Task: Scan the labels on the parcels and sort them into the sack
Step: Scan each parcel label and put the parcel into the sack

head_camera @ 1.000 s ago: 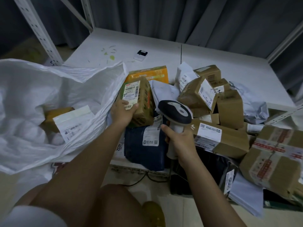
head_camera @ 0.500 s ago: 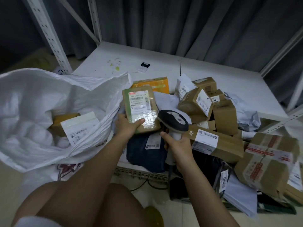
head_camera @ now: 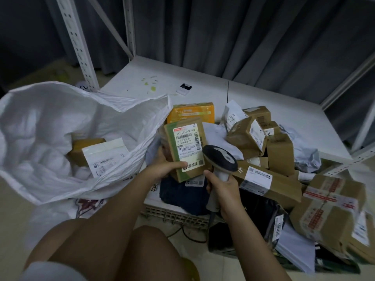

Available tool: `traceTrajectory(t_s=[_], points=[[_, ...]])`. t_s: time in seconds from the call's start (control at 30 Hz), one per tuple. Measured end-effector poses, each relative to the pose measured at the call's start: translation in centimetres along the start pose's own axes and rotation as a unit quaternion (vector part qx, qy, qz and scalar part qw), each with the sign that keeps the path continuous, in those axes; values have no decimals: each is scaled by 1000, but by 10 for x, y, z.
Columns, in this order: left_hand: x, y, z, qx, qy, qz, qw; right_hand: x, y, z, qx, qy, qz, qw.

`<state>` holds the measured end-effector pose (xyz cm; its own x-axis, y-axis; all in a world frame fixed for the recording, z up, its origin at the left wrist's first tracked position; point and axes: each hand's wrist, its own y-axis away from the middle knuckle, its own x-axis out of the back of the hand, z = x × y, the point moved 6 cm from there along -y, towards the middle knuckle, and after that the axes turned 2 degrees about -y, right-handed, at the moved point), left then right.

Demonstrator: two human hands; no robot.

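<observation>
My left hand (head_camera: 165,166) grips a small brown parcel with a green edge (head_camera: 183,147), its white label tilted up toward me. My right hand (head_camera: 222,186) holds the handle of a barcode scanner (head_camera: 220,157), whose dark head sits just right of the label. The white sack (head_camera: 50,122) lies open at the left, with a brown parcel bearing a white label (head_camera: 101,154) inside it. Several more parcels (head_camera: 269,179) are piled to the right.
An orange box (head_camera: 192,112) stands behind the held parcel. A dark blue bag (head_camera: 182,195) lies on a white crate (head_camera: 172,212) below my hands. A small white device (head_camera: 184,89) sits on the white shelf (head_camera: 274,104). Shelf uprights rise at left and right.
My left hand has lifted the green-edged parcel off the pile and turned its label up toward me. The scanner head has come closer to the label.
</observation>
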<state>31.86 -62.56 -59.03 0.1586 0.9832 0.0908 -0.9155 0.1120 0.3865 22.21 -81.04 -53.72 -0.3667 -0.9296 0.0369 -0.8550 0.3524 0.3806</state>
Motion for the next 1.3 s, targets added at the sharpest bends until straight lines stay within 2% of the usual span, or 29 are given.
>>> traceTrajectory(t_s=[0.13,0.3,0.4,0.63,0.8,1.07,1.17,1.3], points=[[3,-2,-6,7,11,-1,1000,-6,-1,2,-2,3,-9,1000],[-10,1,3,7,108,-23,994,-9,-1,4,2,13,-24,1000],[-14,-4,13,-10,59,-27,998,-8,-4,4,1,30,-17,999],[-5,-19,25,-25,18,-8,1000,-3,-17,7,-15,34,-16,999],[3,-14,23,-9,30,0,1000,-8,-19,4,-21,38,-39,998],[46,30,38,-23,48,51,997,-18,3,-21,52,105,-41,992],[70,54,45,-34,57,72,995,-28,26,-43,91,121,-78,985],[96,92,46,-37,64,94,993,-44,69,-78,132,104,-165,972]])
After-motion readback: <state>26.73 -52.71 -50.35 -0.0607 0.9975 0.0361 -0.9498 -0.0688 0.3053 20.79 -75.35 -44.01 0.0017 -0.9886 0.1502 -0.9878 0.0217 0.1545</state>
